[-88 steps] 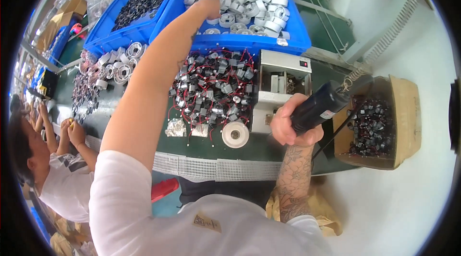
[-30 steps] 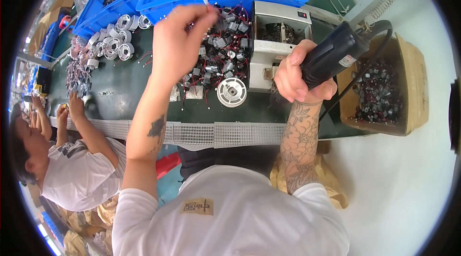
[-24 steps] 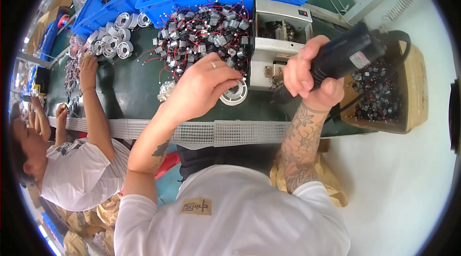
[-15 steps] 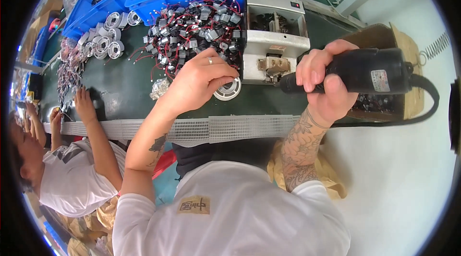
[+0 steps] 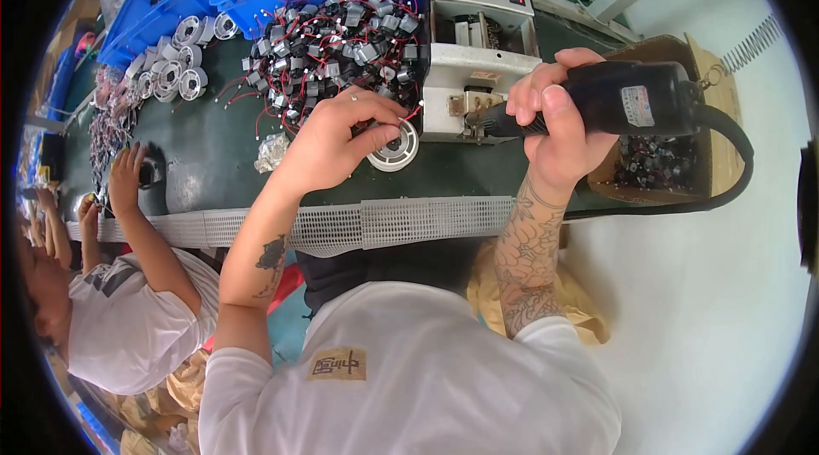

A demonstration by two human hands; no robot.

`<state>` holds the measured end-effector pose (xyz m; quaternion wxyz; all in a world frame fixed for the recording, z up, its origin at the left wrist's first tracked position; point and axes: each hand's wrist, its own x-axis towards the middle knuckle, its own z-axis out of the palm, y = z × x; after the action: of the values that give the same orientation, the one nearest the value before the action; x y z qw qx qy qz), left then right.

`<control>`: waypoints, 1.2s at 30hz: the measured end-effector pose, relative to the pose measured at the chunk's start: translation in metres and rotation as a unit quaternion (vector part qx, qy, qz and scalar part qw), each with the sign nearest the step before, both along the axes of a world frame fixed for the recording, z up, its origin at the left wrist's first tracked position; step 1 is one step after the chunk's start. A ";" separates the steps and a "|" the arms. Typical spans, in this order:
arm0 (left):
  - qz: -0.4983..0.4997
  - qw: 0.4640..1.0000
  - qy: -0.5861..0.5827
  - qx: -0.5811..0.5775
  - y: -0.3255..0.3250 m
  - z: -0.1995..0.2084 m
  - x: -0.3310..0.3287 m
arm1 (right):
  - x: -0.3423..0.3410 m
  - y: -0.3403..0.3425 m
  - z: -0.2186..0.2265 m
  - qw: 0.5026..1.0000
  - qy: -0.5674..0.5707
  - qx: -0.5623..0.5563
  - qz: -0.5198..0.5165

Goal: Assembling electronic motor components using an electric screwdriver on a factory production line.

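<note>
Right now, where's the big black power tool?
In the head view, the black tool is right of centre, gripped by the right hand, its tip near the metal machine.

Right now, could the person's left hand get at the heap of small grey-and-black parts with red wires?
Probably yes: the left hand, at the round white slotted wheel, is close to the heap's near edge, and nothing visible blocks the way.
</note>
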<state>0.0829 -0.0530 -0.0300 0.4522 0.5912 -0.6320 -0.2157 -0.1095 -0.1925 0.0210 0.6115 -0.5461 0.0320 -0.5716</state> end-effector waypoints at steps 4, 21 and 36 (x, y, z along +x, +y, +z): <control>0.011 0.996 0.060 0.062 -0.004 0.002 0.001 | 0.002 0.000 -0.003 1.000 0.003 0.002 -0.001; 0.171 0.943 0.268 0.094 0.011 -0.038 -0.030 | 0.032 0.031 0.019 0.984 0.085 -0.056 0.147; 0.188 0.945 0.250 0.100 0.013 -0.025 -0.032 | 0.057 0.037 0.003 0.988 0.060 0.027 0.143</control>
<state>0.0509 -0.0401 -0.0555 0.5664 0.6684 -0.3513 -0.3301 -0.0526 -0.1560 0.0237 0.6982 -0.5619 0.0054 -0.4436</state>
